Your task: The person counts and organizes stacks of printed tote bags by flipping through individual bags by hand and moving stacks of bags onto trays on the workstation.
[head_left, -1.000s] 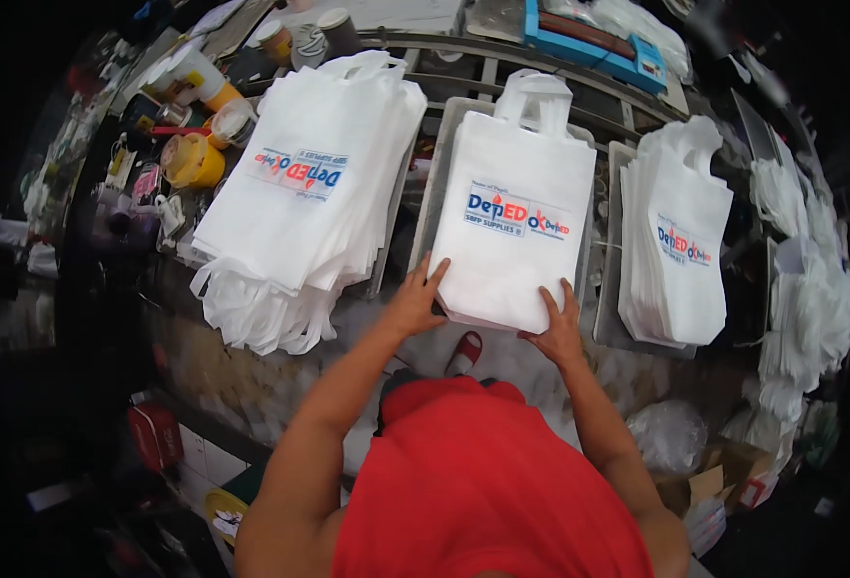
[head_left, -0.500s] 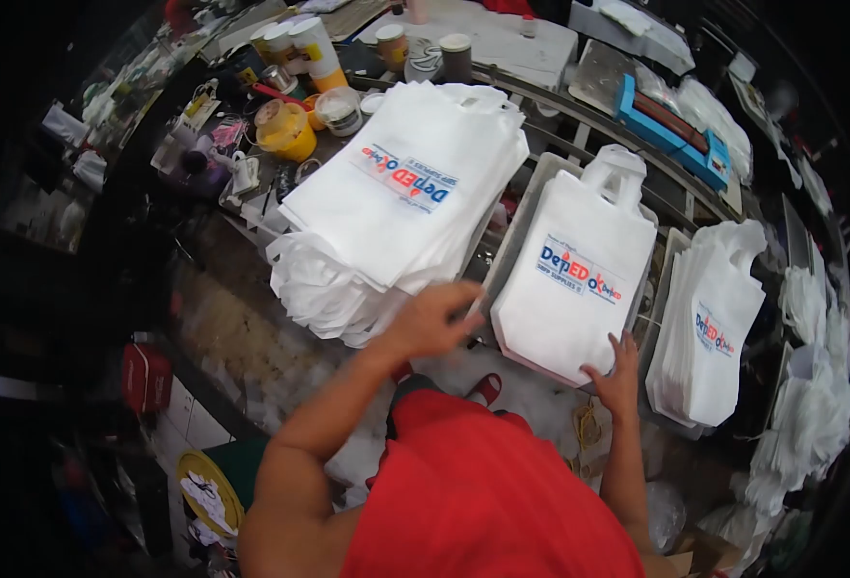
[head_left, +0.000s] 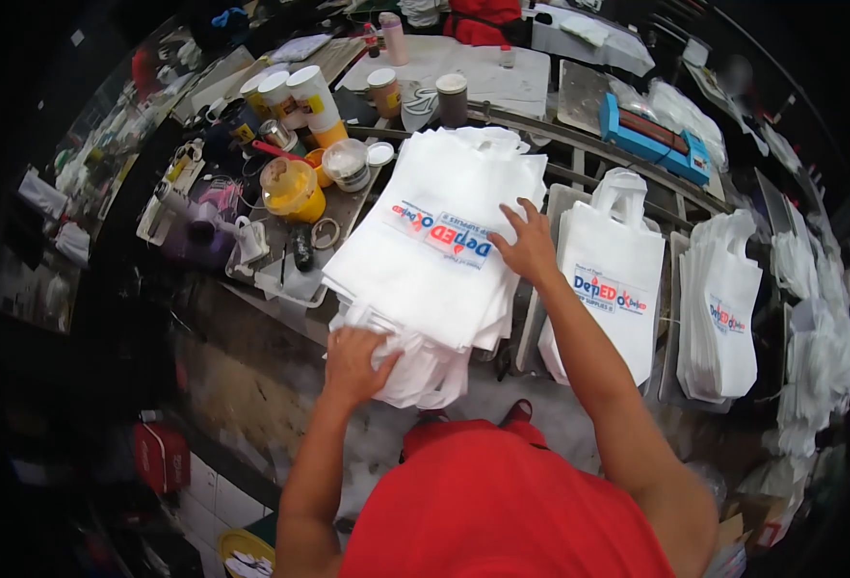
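A thick stack of white printed bags (head_left: 415, 255) lies on the left, its print upside down to me and loose handles bunched at the near end. My left hand (head_left: 355, 364) rests on those handles, fingers curved and apart; whether it pinches any is unclear. Over the right edge of the same stack, my right hand (head_left: 526, 241) has its fingers spread beside the print. To the right, a single-looking white bag (head_left: 608, 289) lies upright on a board, partly behind my right forearm. A further stack of white bags (head_left: 720, 308) sits beyond it.
Left of the bags are a yellow tub (head_left: 293, 193), a white-lidded tub (head_left: 346, 166) and several cups. A dark jar (head_left: 452, 100) stands behind the stack. A blue device (head_left: 654, 140) is at the back right. More white bags (head_left: 815, 328) hang or lie at far right.
Both hands have left the middle bag for the left stack: the left hand moved onto the handles, the right hand to the stack's right edge. The view has shifted.
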### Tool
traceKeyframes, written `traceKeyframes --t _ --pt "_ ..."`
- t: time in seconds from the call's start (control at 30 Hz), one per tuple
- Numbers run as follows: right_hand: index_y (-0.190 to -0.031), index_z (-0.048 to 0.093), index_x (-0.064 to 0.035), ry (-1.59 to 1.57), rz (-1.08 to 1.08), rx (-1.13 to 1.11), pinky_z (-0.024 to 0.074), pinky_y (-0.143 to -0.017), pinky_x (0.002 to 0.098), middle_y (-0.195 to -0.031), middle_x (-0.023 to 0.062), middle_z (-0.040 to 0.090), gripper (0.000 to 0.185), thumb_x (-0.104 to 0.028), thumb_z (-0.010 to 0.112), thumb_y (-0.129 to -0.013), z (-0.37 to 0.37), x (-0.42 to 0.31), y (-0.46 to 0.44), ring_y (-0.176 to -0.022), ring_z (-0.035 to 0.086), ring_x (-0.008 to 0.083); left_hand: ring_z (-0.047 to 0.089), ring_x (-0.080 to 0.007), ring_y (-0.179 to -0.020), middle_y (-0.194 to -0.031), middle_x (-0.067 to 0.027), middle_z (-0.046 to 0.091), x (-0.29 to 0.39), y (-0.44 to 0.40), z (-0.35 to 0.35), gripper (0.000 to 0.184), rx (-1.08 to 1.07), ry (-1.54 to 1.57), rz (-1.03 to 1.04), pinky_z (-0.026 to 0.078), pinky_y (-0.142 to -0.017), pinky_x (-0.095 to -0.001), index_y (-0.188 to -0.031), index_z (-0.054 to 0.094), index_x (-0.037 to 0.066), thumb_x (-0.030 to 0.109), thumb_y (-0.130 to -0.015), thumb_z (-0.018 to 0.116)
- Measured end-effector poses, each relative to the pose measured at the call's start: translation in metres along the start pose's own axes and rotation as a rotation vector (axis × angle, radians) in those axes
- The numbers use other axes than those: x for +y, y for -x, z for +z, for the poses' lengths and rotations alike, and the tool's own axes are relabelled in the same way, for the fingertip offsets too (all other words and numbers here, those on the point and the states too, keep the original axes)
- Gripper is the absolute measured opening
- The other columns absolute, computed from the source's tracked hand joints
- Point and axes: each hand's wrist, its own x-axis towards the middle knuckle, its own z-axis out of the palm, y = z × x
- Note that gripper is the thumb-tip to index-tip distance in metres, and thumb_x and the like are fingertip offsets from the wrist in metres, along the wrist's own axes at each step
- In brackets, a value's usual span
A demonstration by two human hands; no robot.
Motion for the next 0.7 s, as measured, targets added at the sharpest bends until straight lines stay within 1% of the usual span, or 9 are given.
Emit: traceKeyframes --t 0.1,0.17,0.27,0.3,0.4,0.5,0.57,0.63,0.7 --pt "-0.124 0.072 -0.0151 0.187 0.077 -0.171 0.0429 -0.107 0.0489 -0.148 0.0114 0.047 0.048 -0.041 0.076 -0.084 0.015 -0.004 -0.007 -0.130 0.044 0.0374 0.063 -0.0265 -0.091 -0.089 -0.0033 0.069 0.001 0.052 -0.027 0.030 -0.277 0.046 -0.014 0.044 -0.090 -0.0435 -0.108 0.074 0.011 0.030 -0.086 0.077" --pt "-0.119 0.074 -0.0187 0.219 0.101 -0.177 0.0433 -0.105 0.0508 -0.145 0.0096 0.050 0.045 -0.043 0.077 -0.082 0.018 -0.003 -0.009 -0.131 0.044 0.0349 0.064 -0.0205 -0.067 -0.078 -0.0066 0.070 -0.003 0.088 -0.037 0.025 -0.477 0.339 -0.274 0.051 -0.070 -0.0385 -0.105 0.075 0.007 0.024 -0.087 0.078" --pt "-0.116 0.073 -0.0164 0.236 0.153 -0.183 0.0440 -0.103 0.0521 -0.140 0.0089 0.053 0.042 -0.041 0.078 -0.082 0.017 0.008 -0.032 -0.128 0.047 0.0337 0.062 -0.0136 -0.056 -0.075 -0.0070 0.071 -0.023 0.101 -0.069 0.021 -0.753 0.581 -0.524 0.050 -0.056 -0.0331 -0.106 0.073 0.001 0.016 -0.092 0.074" --pt "-0.116 0.069 -0.0094 0.125 0.173 0.028 0.0449 -0.100 0.0513 -0.134 0.0124 0.055 0.045 -0.035 0.081 -0.081 0.020 0.013 -0.041 -0.123 0.051 0.0366 0.062 -0.0136 -0.056 -0.075 -0.0070 0.071 -0.030 0.093 -0.078 0.021 -0.763 0.582 -0.520 0.050 -0.056 -0.0331 -0.106 0.073 0.001 0.016 -0.092 0.074" --pt "-0.118 0.064 -0.0024 -0.034 0.343 0.252 0.0451 -0.100 0.0490 -0.126 0.0182 0.059 0.049 -0.028 0.082 -0.080 0.029 0.035 -0.073 -0.114 0.057 0.0398 0.067 -0.0136 -0.066 -0.078 -0.0078 0.073 -0.030 0.022 -0.099 0.017 -0.319 0.702 -0.464 0.054 -0.063 -0.0296 -0.107 0.072 -0.001 0.008 -0.093 0.071" --pt "-0.116 0.063 0.0008 -0.140 0.475 0.124 0.0479 -0.095 0.0463 -0.103 0.0186 0.066 0.044 -0.022 0.079 -0.082 0.018 0.029 -0.081 -0.105 0.062 0.0379 0.072 -0.0174 -0.081 -0.090 -0.0113 0.075 -0.007 -0.077 -0.069 0.017 0.005 0.704 -0.286 0.056 -0.077 -0.0304 -0.107 0.071 -0.001 0.006 -0.092 0.070" --pt "-0.114 0.064 0.0002 -0.183 0.486 0.106 0.0494 -0.093 0.0459 -0.097 0.0172 0.067 0.039 -0.020 0.077 -0.082 0.019 0.038 -0.083 -0.101 0.064 0.0366 0.070 -0.0205 -0.104 -0.114 -0.0139 0.072 -0.001 -0.135 -0.018 0.026 -0.122 0.740 -0.247 0.057 -0.090 -0.0343 -0.117 0.067 -0.002 0.008 -0.093 0.070" --pt "-0.108 0.066 -0.0004 -0.035 0.150 0.273 0.0522 -0.086 0.0436 -0.093 0.0155 0.069 0.031 -0.017 0.075 -0.083 0.027 0.056 -0.075 -0.094 0.066 0.0356 0.068 -0.0258 -0.114 -0.124 -0.0152 0.069 0.014 -0.181 0.035 0.042 -0.136 0.683 -0.209 0.057 -0.094 -0.0397 -0.129 0.062 0.000 0.013 -0.091 0.074" --pt "-0.104 0.067 -0.0006 -0.190 0.223 0.257 0.0530 -0.083 0.0414 -0.093 0.0140 0.069 0.027 -0.017 0.075 -0.084 0.026 0.054 -0.074 -0.090 0.067 0.0329 0.064 -0.0337 -0.120 -0.133 -0.0205 0.064 0.020 -0.214 0.095 0.067 -0.140 0.551 -0.127 0.052 -0.101 -0.0416 -0.140 0.056 0.000 0.028 -0.086 0.081"
